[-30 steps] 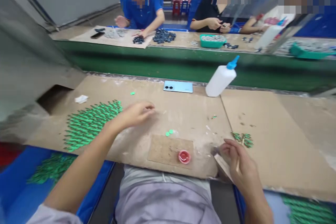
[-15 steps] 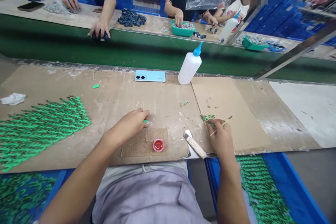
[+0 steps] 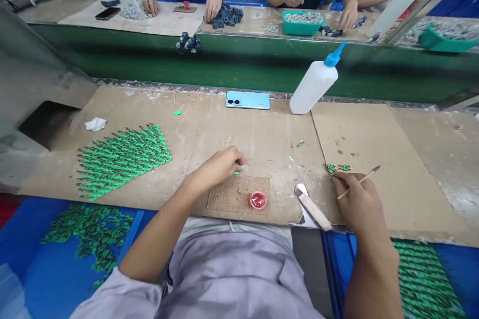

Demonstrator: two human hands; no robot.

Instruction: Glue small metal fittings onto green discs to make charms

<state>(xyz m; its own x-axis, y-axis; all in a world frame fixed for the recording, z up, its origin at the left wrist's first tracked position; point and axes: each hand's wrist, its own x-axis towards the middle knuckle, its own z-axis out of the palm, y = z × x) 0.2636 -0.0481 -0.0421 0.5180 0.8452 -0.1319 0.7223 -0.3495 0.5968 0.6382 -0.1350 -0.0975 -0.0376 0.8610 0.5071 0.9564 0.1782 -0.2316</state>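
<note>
My left hand (image 3: 224, 163) is closed on a small green piece (image 3: 236, 173) above the board, its fingertips pinched. In my right hand (image 3: 357, 199) a thin wooden stick (image 3: 370, 174) lies between the fingers, while the fingertips are at a few small green and brown pieces (image 3: 330, 168). Between the hands, a small cup of red liquid (image 3: 258, 201) rests on a brown square board (image 3: 228, 197). A knife with a pale wrapped handle (image 3: 314, 209) lies right of the cup. Rows of green pieces (image 3: 123, 159) cover the left of the cardboard.
A white bottle with a blue nozzle (image 3: 314, 87) and a light blue phone (image 3: 247, 100) stand and lie at the far edge. Blue trays (image 3: 56, 274) with green pieces sit below the near edge. Across a green-sided bench (image 3: 243, 67), other people work.
The view has swung left, so things appear further right. Both hands keep their holds at nearly the same places. Across the bench, a person's hand has let go of a dark cluster.
</note>
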